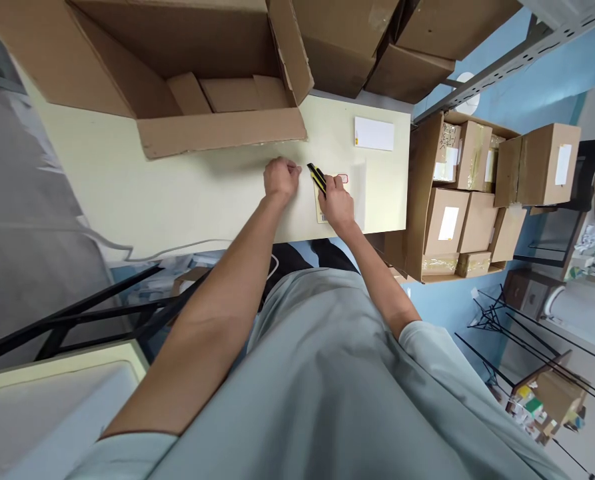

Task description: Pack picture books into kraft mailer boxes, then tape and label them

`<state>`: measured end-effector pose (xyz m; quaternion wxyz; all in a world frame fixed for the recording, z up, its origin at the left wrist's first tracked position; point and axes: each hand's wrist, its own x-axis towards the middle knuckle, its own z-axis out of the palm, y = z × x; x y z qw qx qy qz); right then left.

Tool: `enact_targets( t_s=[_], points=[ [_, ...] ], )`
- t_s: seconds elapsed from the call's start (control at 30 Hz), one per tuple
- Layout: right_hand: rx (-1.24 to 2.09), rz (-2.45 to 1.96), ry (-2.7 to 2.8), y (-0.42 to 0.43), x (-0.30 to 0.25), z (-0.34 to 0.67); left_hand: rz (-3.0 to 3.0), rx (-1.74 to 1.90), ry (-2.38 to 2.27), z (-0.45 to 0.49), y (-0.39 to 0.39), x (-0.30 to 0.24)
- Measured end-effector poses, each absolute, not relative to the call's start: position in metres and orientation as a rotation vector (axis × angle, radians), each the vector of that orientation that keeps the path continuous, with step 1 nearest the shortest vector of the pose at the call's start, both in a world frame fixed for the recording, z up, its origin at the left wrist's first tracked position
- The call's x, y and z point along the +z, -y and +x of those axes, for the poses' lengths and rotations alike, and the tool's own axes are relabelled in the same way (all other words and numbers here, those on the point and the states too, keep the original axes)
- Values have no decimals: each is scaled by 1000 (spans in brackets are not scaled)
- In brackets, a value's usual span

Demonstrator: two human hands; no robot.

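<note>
The right hand (337,202) holds a knife (318,178), black and yellow, with its fingers wrapped around the rear of the handle. The knife's front end sticks out beyond those fingers, angled toward the left hand (281,179) and stopping just beside its fingertips, apart from them. The left hand is near the table (217,190), its fingers curled in with thumb and forefinger together; whether they pinch anything small cannot be told.

A card (321,215) with a yellow edge lies partly hidden under or behind the right hand, and a clear sheet (359,193) shows just to the right of that hand. Farther back on the table, a white box (374,134) lies flat. Beyond the left hand stands an open carton (222,131), its near flap folded outward.
</note>
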<state>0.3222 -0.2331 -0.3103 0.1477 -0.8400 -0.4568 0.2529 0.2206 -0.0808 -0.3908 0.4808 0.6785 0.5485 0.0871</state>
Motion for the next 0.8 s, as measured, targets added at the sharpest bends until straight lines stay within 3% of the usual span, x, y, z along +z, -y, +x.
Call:
enact_targets(
  t_s=[0.4, 0.8],
  points=[
    [737, -2667, 1456, 244, -275, 282, 1626, 185, -1393, 227, 81, -413],
    [1034, -2764, 1771, 319, -225, 244, 1646, 188, -1452, 229, 88, -408]
  ],
)
